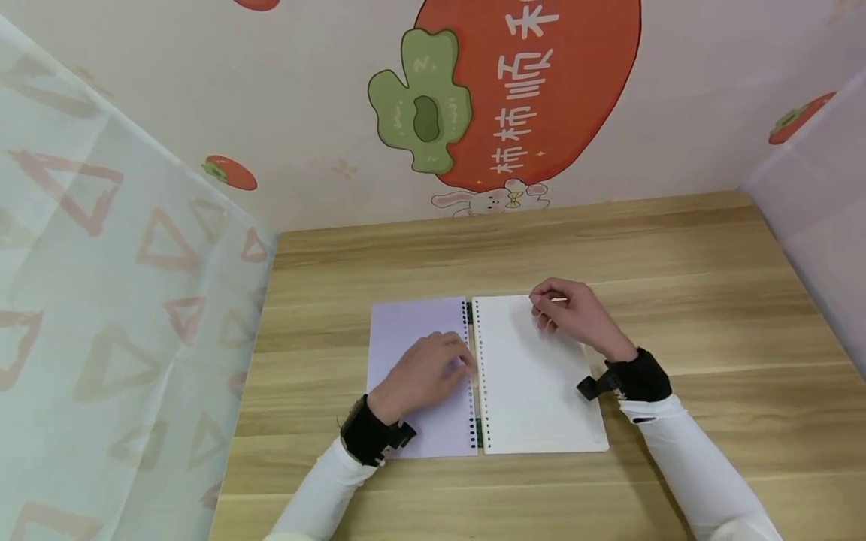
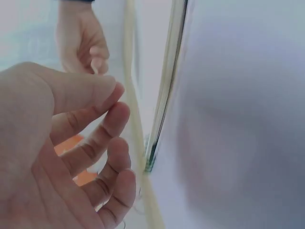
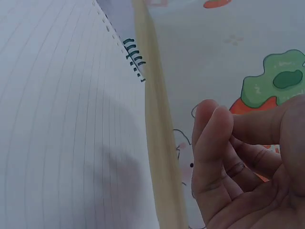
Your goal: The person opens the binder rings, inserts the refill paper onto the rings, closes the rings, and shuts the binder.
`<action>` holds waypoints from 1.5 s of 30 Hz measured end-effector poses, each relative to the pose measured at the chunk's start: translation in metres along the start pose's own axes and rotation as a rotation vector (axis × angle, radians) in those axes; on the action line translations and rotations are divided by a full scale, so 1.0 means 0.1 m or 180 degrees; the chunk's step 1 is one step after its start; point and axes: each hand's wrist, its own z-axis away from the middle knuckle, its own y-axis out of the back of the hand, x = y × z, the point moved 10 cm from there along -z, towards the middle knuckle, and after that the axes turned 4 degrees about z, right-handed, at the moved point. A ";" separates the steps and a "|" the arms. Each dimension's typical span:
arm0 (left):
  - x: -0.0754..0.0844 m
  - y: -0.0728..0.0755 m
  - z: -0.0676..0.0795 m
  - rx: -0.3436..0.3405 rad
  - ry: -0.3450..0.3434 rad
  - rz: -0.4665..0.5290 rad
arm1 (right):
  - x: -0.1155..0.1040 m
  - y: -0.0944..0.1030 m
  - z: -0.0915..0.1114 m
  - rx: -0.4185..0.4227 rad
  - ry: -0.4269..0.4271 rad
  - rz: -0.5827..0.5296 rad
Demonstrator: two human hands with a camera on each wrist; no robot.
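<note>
A spiral-bound notebook [image 1: 528, 391] lies open on the wooden table. Its left side is plain lilac [image 1: 406, 323]; the right side is a white lined page [image 3: 57, 119]. Dark green rings [image 3: 133, 52] join the two near the top and bottom of the spine. Over the lilac side hovers my left hand [image 1: 425, 372], fingers loosely bent towards the spine, nothing in them. My right hand [image 1: 578, 314] is above the page's top right part. In the right wrist view, its thumb and finger meet at the tips with no paper between them.
The wooden tabletop [image 1: 710, 323] extends around the notebook. A white back wall [image 1: 304, 98] with a red persimmon print stands behind it. A pale curtain with triangle prints [image 1: 169, 300] borders the left, and a plain pale sheet [image 1: 812, 203] the right.
</note>
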 end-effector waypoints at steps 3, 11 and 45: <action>-0.15 0.13 -0.14 0.0108 0.0111 0.0081 | -0.05 -0.06 -0.09 -0.0027 0.0038 0.0087; -0.53 0.29 -0.44 -0.0033 0.0487 0.0324 | -0.14 -0.28 -0.37 -0.0093 0.0302 0.0568; -0.98 0.10 -0.84 0.0004 0.0865 0.0347 | -0.24 -0.87 -0.80 -0.0290 0.0606 0.1581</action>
